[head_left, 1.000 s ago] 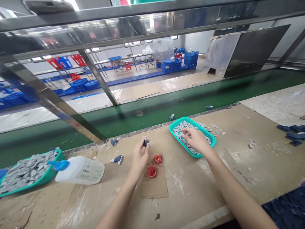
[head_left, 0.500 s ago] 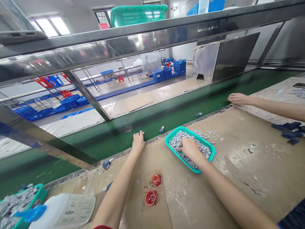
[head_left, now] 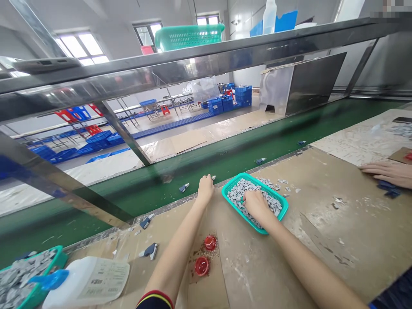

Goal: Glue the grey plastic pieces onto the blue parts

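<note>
Grey chips lie in a loose, jumbled heap in a shallow teal plastic tray, with a few strays scattered on the surface just beyond its far right corner. Each chip is small, flat and irregular (too small here to make out any detail). The tray sits at an angle near the surface's far edge, directly ahead of the person.

The person's right hand is pressed down into the heap, fingers close together and slightly curled; the chips hide the fingertips, so whether it grips any cannot be told. The left hand rests at the far edge of the surface beside a green conveyor belt, its fingers bunched and pointing down. Nothing shows in its grasp, though the fingers could hide something small.

Nearer the person, two red caps sit on a cardboard sheet among brown specks. A white plastic bottle with a blue nozzle lies on its side at the lower left, beside a second teal tray of grey chips. Small blue-and-grey pieces lie between the bottle and the cardboard. At the far right, a co-worker's hand rests beside dark blue pieces.
</note>
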### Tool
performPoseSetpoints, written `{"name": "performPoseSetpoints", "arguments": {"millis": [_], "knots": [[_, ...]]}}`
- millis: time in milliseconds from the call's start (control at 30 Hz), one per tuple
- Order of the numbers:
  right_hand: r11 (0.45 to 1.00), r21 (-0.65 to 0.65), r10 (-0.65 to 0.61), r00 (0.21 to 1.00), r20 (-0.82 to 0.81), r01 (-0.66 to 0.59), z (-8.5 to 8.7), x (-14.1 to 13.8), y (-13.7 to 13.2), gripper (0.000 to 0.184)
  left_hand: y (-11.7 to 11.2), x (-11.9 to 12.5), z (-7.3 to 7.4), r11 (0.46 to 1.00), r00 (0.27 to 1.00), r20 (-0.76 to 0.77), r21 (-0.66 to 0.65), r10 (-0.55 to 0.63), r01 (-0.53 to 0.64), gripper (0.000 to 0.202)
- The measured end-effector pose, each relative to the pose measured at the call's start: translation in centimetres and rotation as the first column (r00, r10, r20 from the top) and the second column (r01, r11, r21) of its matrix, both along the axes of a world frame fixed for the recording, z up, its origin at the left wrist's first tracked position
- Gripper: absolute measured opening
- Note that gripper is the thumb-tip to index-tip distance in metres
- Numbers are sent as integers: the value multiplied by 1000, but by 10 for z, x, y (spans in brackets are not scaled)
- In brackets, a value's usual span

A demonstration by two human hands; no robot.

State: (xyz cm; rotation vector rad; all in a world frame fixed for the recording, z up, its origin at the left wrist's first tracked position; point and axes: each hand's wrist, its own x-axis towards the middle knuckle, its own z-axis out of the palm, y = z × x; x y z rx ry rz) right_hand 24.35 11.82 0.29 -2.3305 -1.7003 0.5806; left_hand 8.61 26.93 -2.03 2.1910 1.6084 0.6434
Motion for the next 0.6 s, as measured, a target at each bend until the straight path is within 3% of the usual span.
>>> {"name": "performPoseSetpoints", "arguments": {"millis": [133, 267, 333, 467, 600], "knots": [[1000, 6, -4, 1000, -10, 4, 0, -6, -2, 21, -49, -44, 22, 999, 968, 250, -39, -9, 19, 31], [999, 28, 15, 999, -30, -14, -5, -4, 0, 25, -131, -95, 44, 994, 886, 462, -106, 37, 14, 38], [998, 56, 30, 999, -36, -28, -7, 0, 3, 28, -172, -118, 49, 988, 834, 540, -151, 115, -38, 41], [990, 112, 95, 994, -47, -90, -4, -2, 13, 28, -235, -145, 47, 906, 541, 727, -340, 423, -252, 45], [988, 88, 127, 991, -31, -123, -1, -13, 23, 18, -269, -147, 37, 835, 340, 767, -456, 544, -307, 47]]}}
